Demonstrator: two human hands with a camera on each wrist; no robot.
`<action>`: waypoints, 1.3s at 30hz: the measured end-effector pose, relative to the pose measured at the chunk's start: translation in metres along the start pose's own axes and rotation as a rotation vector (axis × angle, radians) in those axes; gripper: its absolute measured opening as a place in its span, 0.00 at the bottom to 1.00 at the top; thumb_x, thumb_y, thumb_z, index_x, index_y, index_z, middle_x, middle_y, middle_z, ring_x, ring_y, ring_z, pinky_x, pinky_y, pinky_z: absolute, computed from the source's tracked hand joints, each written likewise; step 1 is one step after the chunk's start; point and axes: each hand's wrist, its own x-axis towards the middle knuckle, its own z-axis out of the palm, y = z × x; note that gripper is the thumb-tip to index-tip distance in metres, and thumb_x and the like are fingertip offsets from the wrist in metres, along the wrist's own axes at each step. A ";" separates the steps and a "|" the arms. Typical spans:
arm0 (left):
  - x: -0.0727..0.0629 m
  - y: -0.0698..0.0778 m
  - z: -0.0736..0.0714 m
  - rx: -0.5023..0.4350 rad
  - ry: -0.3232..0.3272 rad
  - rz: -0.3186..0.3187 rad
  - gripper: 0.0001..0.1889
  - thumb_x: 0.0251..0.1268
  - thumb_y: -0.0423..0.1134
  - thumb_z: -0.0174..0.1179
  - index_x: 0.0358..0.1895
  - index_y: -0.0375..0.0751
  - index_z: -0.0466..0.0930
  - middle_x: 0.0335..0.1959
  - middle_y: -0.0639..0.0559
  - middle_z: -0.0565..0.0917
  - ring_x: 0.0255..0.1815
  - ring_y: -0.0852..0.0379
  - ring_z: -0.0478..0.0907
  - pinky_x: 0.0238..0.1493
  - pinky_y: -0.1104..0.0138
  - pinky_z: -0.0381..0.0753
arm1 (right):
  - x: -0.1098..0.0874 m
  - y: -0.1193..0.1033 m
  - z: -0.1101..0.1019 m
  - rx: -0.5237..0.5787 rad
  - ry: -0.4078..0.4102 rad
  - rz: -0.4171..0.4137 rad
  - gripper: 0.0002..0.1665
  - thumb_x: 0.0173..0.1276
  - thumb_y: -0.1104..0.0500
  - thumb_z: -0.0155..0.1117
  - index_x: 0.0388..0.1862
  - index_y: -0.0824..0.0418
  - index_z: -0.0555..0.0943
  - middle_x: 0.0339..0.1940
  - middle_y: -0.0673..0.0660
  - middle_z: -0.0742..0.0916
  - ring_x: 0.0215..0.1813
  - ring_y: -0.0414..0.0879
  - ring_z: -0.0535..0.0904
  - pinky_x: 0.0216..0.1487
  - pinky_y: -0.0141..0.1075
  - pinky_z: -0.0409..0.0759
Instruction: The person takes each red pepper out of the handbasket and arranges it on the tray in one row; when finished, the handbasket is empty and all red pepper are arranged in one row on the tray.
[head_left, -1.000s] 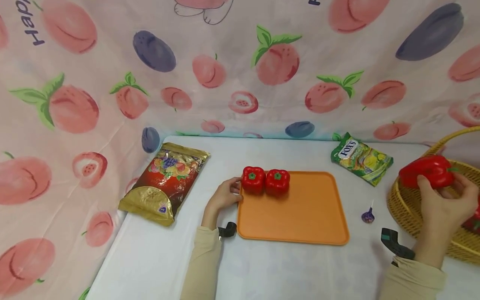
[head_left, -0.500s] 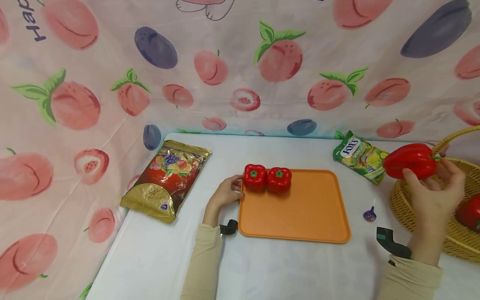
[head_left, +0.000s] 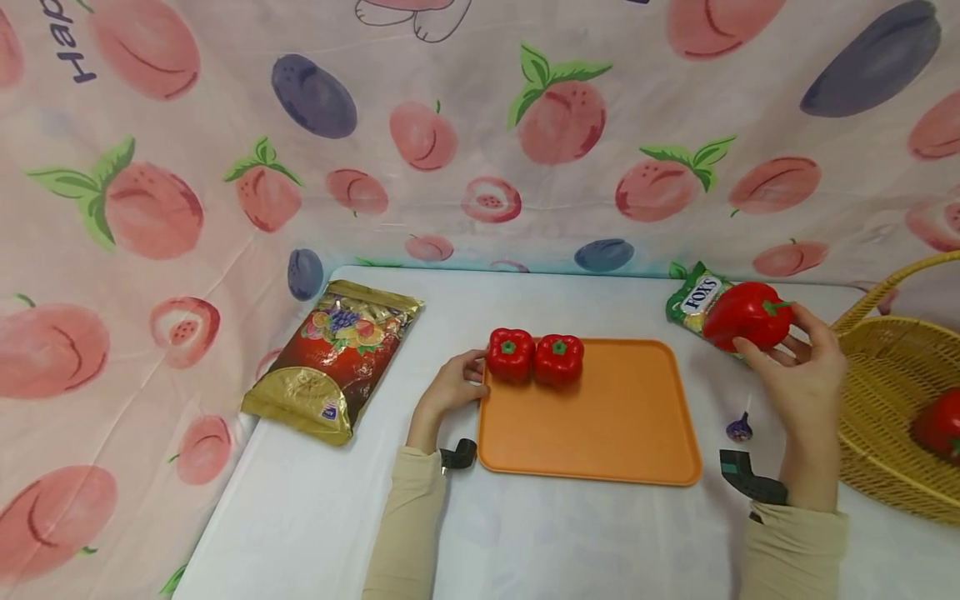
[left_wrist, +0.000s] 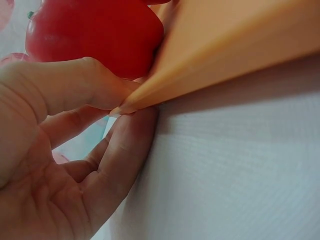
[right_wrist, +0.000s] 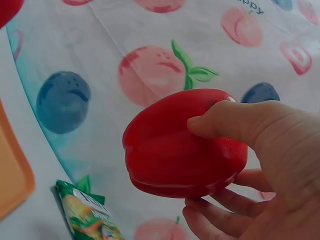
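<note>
My right hand [head_left: 806, 375] grips a red bell pepper [head_left: 750, 316] by its stem end, thumb on one side and fingers beneath [right_wrist: 185, 145]. In the head view the pepper overlaps the green candy bag [head_left: 686, 298]. At the left edge of the orange tray [head_left: 622, 417], my left hand [head_left: 450, 385] pinches the rim between thumb and fingers, as the left wrist view shows [left_wrist: 135, 100]. Two more red bell peppers stand side by side in the tray's back left corner, the left pepper [head_left: 511, 357] close to my left hand and the right pepper [head_left: 558, 361] against it.
A wicker basket [head_left: 873, 417] with a red pepper-like item [head_left: 941, 423] inside stands at the far right. A purple-wrapped lollipop [head_left: 739, 428] lies between tray and basket. To the left lies a red and gold bag [head_left: 333, 358]. A fruit-print cloth [head_left: 450, 75] hangs behind.
My right hand has carried the bell pepper leftward, away from over the basket to in front of the green candy bag. My left hand stays on the tray's edge.
</note>
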 end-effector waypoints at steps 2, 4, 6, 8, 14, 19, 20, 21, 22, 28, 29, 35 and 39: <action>0.000 -0.001 0.000 -0.005 -0.001 -0.002 0.34 0.51 0.24 0.65 0.67 0.37 0.73 0.46 0.42 0.80 0.43 0.52 0.79 0.44 0.63 0.81 | -0.001 -0.002 0.005 -0.009 -0.024 -0.021 0.43 0.63 0.57 0.71 0.75 0.45 0.65 0.73 0.51 0.69 0.63 0.43 0.73 0.56 0.28 0.74; 0.000 0.000 0.000 -0.008 -0.001 -0.008 0.34 0.51 0.24 0.65 0.67 0.37 0.73 0.46 0.42 0.80 0.43 0.52 0.79 0.44 0.64 0.81 | -0.004 -0.004 0.011 0.001 -0.035 -0.064 0.43 0.62 0.59 0.71 0.75 0.47 0.66 0.71 0.52 0.70 0.61 0.43 0.74 0.56 0.28 0.74; -0.001 0.001 -0.001 -0.009 -0.004 -0.013 0.34 0.51 0.24 0.65 0.67 0.38 0.73 0.46 0.43 0.80 0.43 0.52 0.79 0.43 0.64 0.81 | -0.006 -0.005 0.016 0.012 -0.050 -0.130 0.43 0.60 0.62 0.73 0.74 0.49 0.67 0.69 0.53 0.72 0.57 0.40 0.74 0.53 0.25 0.76; -0.001 0.001 -0.001 -0.012 -0.007 -0.012 0.34 0.51 0.24 0.65 0.67 0.38 0.73 0.46 0.43 0.80 0.43 0.52 0.79 0.43 0.64 0.80 | -0.009 -0.005 0.022 0.009 -0.066 -0.201 0.43 0.59 0.64 0.73 0.73 0.51 0.68 0.66 0.54 0.73 0.55 0.39 0.75 0.50 0.24 0.76; -0.001 0.004 -0.003 -0.011 -0.008 -0.004 0.34 0.51 0.24 0.65 0.67 0.36 0.72 0.46 0.42 0.80 0.43 0.51 0.79 0.43 0.64 0.81 | -0.013 -0.004 0.040 -0.090 -0.200 -0.268 0.46 0.62 0.60 0.72 0.77 0.54 0.62 0.67 0.63 0.72 0.58 0.53 0.75 0.45 0.19 0.75; -0.001 0.002 -0.003 -0.009 -0.016 -0.004 0.34 0.52 0.24 0.65 0.67 0.37 0.72 0.46 0.42 0.80 0.43 0.51 0.79 0.43 0.64 0.81 | -0.016 0.000 0.053 -0.141 -0.353 -0.267 0.49 0.63 0.58 0.72 0.77 0.60 0.57 0.69 0.68 0.69 0.61 0.66 0.71 0.44 0.23 0.78; -0.001 0.002 -0.002 -0.008 -0.017 -0.004 0.34 0.52 0.24 0.65 0.67 0.36 0.72 0.46 0.42 0.80 0.43 0.51 0.79 0.43 0.64 0.81 | -0.017 0.001 0.056 -0.149 -0.381 -0.266 0.49 0.63 0.58 0.72 0.77 0.61 0.56 0.69 0.69 0.68 0.62 0.67 0.71 0.46 0.28 0.80; -0.001 0.001 -0.002 -0.008 -0.019 -0.004 0.34 0.52 0.24 0.66 0.67 0.36 0.72 0.46 0.42 0.80 0.43 0.51 0.79 0.44 0.64 0.81 | -0.017 0.001 0.058 -0.161 -0.407 -0.268 0.50 0.62 0.59 0.72 0.76 0.62 0.55 0.69 0.70 0.68 0.62 0.68 0.70 0.49 0.35 0.82; -0.001 0.001 -0.002 -0.007 -0.019 -0.003 0.33 0.52 0.24 0.66 0.67 0.36 0.72 0.46 0.42 0.80 0.43 0.51 0.79 0.44 0.64 0.81 | -0.018 0.002 0.060 -0.173 -0.432 -0.269 0.50 0.62 0.59 0.73 0.76 0.63 0.54 0.69 0.71 0.68 0.62 0.69 0.70 0.51 0.42 0.82; -0.001 0.001 -0.002 -0.008 -0.016 -0.003 0.33 0.52 0.24 0.66 0.67 0.37 0.72 0.46 0.42 0.80 0.43 0.51 0.79 0.44 0.64 0.81 | -0.020 0.004 0.072 -0.234 -0.556 -0.258 0.54 0.58 0.63 0.74 0.75 0.64 0.51 0.70 0.74 0.66 0.62 0.71 0.68 0.56 0.61 0.75; -0.001 0.001 -0.002 -0.007 -0.016 -0.003 0.33 0.52 0.24 0.66 0.66 0.37 0.72 0.46 0.42 0.80 0.43 0.51 0.79 0.44 0.64 0.81 | -0.020 0.004 0.074 -0.250 -0.571 -0.253 0.55 0.58 0.64 0.74 0.76 0.63 0.50 0.70 0.74 0.65 0.63 0.71 0.68 0.56 0.61 0.75; -0.001 0.001 -0.002 -0.007 -0.017 -0.001 0.33 0.52 0.24 0.65 0.67 0.37 0.72 0.46 0.42 0.79 0.43 0.51 0.79 0.44 0.64 0.81 | -0.021 0.007 0.085 -0.341 -0.663 -0.270 0.56 0.56 0.63 0.75 0.77 0.65 0.52 0.69 0.73 0.66 0.65 0.70 0.66 0.58 0.61 0.74; 0.000 0.000 -0.002 -0.010 -0.019 0.008 0.33 0.51 0.24 0.65 0.66 0.36 0.72 0.46 0.42 0.79 0.43 0.51 0.79 0.43 0.64 0.81 | -0.021 0.008 0.087 -0.375 -0.709 -0.284 0.51 0.55 0.62 0.76 0.73 0.68 0.57 0.67 0.72 0.68 0.64 0.69 0.66 0.60 0.61 0.72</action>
